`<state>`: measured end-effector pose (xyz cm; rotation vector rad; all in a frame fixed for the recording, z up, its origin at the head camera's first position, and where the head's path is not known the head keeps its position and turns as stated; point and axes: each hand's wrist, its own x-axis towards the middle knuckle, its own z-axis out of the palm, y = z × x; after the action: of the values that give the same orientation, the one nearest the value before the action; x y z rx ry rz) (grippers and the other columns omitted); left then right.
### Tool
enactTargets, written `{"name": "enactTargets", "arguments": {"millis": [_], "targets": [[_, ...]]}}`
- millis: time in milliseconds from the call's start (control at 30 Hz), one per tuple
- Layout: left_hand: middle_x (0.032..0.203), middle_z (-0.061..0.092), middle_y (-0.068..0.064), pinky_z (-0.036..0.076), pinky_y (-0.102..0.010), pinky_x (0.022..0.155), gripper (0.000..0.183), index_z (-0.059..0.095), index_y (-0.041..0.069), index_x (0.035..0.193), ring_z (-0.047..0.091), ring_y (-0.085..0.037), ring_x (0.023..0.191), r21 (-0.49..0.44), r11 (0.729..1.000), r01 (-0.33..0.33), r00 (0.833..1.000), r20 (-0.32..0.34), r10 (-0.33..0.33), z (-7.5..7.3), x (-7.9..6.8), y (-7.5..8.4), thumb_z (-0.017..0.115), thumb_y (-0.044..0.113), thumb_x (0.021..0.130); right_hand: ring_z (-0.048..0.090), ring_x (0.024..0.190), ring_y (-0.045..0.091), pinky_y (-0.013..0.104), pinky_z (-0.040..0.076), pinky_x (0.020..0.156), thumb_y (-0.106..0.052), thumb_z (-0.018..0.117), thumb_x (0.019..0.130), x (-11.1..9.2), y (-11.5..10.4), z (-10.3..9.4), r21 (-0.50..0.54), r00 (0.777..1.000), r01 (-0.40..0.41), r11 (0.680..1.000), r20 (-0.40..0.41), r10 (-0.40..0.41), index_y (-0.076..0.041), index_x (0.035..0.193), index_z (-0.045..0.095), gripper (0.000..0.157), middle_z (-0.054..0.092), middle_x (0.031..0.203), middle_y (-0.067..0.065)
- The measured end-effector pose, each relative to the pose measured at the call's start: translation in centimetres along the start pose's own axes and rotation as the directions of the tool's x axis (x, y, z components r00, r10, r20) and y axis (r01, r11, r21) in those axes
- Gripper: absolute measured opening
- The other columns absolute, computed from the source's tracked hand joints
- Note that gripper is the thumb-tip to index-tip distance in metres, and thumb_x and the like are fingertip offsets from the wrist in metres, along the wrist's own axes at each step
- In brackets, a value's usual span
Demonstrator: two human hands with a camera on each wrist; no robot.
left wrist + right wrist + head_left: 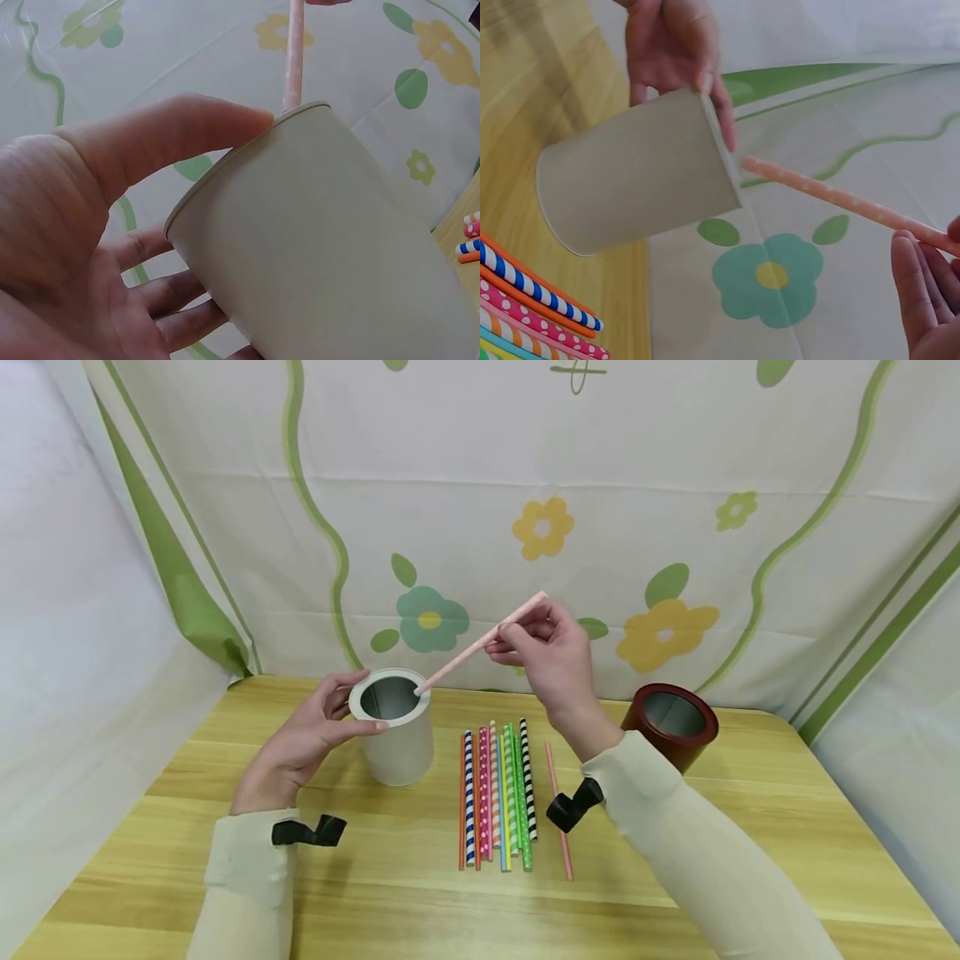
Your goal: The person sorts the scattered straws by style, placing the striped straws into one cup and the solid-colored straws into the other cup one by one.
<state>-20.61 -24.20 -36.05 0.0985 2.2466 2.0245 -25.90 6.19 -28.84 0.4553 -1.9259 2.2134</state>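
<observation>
A person's right hand point(551, 652) is pinching a pale pink dotted straw point(480, 645) between thumb and fingertips, holding it slanted above a wooden table point(750, 827), with its lower end dipping just past the rim of a white cylindrical cup point(393, 727). The left hand point(300, 747) is steadying that cup, the thumb lying along the near edge of the rim and the fingers reaching round the far side; in the left wrist view the fingers are spreading loosely behind the cup wall while the thumb tip is pressing against the lip, right beside the straw's entry point. The right wrist view is showing the straw's dotted length running from the cup's mouth back to the pinching fingers. The cup is standing upright on the table, left of centre. Just to its right, a row of patterned straws point(497, 795) is lying side by side, touching one another, in orange, blue-and-white stripes, pink dots, green and black-and-white stripes. A single pink straw point(558, 814) is lying slightly apart to the right of that row, partly crossed by the person's right wrist strap. A dark red cup point(671, 725) is standing upright near the table's far right. A floral cloth point(540, 527) is hanging behind the table.
</observation>
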Motion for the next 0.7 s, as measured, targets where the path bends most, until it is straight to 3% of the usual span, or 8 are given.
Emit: {"name": "enactTargets", "arguments": {"millis": [267,567,700], "targets": [[0.171,0.039,-0.016,0.052,-0.015,0.101,0.085,0.031,0.011,0.165,0.045,-0.024,0.149,-0.02,1.0,-0.004,1.0,0.014,0.005,0.2,0.3,-0.2,0.078,0.002,0.095,0.08,0.083,0.017,0.037,0.067,0.085,-0.004,0.071,0.101,-0.1,1.3,1.4,-0.03,1.0,0.013,0.999,-0.025,-0.014,-0.001,0.116,0.064,0.016,0.076,0.098,0.011],[0.171,0.036,-0.016,0.051,-0.015,0.1,0.088,0.028,0.012,0.167,0.049,-0.018,0.141,-0.018,1.0,0.003,1.0,0.007,-0.003,-0.2,-0.3,-0.5,0.078,0.003,0.095,0.08,0.089,0.019,0.035,0.067,0.086,-0.008,0.071,0.103,-0.1,2.3,2.9,-0.078,0.996,-0.066,0.995,0.049,0.07,-0.003,0.119,0.063,0.018,0.074,0.107,0.016],[0.172,0.036,-0.016,0.052,-0.014,0.1,0.087,0.028,0.012,0.167,0.049,-0.017,0.141,-0.022,1.0,-0.004,1.0,0.007,0.004,-0.4,-0.1,-0.3,0.078,0.003,0.095,0.079,0.095,0.022,0.034,0.067,0.087,-0.01,0.071,0.104,0.1,2.4,3.6,-0.124,0.993,-0.06,0.99,0.092,0.071,-0.005,0.118,0.062,0.017,0.073,0.109,0.015]]}}
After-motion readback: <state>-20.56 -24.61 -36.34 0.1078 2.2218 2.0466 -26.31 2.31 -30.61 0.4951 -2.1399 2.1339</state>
